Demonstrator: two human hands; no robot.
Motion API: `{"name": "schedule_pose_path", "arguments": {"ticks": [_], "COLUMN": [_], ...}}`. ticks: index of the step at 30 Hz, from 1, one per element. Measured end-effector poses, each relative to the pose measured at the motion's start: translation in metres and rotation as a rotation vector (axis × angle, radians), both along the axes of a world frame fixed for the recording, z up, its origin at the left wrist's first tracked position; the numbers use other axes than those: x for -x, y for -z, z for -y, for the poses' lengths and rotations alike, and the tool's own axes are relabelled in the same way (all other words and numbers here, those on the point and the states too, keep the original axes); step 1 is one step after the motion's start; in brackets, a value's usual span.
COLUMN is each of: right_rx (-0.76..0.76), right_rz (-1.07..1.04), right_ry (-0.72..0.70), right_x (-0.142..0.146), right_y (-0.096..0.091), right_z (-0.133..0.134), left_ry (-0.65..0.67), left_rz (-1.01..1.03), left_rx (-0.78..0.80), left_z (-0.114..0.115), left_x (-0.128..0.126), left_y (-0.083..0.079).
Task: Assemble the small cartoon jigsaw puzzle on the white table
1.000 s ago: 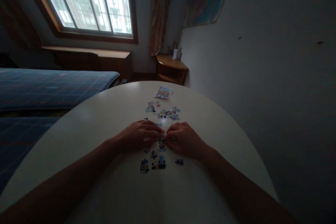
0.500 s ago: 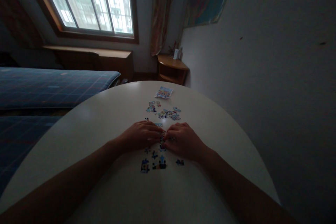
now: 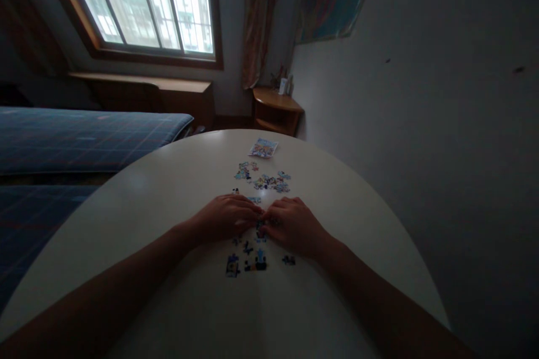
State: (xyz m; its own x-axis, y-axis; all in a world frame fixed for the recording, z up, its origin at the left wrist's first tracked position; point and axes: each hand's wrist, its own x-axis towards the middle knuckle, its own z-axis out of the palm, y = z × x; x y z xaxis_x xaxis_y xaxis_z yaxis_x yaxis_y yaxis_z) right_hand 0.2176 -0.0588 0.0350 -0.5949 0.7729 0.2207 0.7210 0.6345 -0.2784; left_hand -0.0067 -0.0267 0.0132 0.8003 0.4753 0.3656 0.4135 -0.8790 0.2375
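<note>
Hands, left (image 3: 225, 217) and right (image 3: 292, 224), fingertips now closer together, unchanged atop puzzle pieces (image 3: 260, 229), grip indiscernible.

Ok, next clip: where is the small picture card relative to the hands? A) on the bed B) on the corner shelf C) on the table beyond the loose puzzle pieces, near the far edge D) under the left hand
C: the picture card lies flat on the white table, past the loose puzzle pieces, farther out than the left hand and right hand.
</note>
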Motion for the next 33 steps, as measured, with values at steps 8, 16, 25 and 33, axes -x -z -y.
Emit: {"name": "schedule_pose_path", "arguments": {"ticks": [8, 16, 25, 33], "right_rx": [0.013, -0.021, -0.015, 0.034], "right_rz": [-0.051, -0.065, -0.048, 0.035], "right_ry": [-0.015, -0.042, -0.037, -0.165], "right_x": [-0.001, -0.001, 0.002, -0.010], "right_y": [0.003, 0.002, 0.003, -0.011], "right_z": [-0.002, -0.002, -0.001, 0.001], "left_ry": [-0.004, 0.020, 0.007, -0.075], "left_rz": [0.021, 0.075, 0.178, 0.117], "left_rx": [0.083, 0.142, 0.158, 0.067], "left_z": [-0.001, 0.000, 0.002, 0.007], "left_x": [0.004, 0.002, -0.002, -0.008], "left_y": [0.001, -0.003, -0.001, -0.001]}}
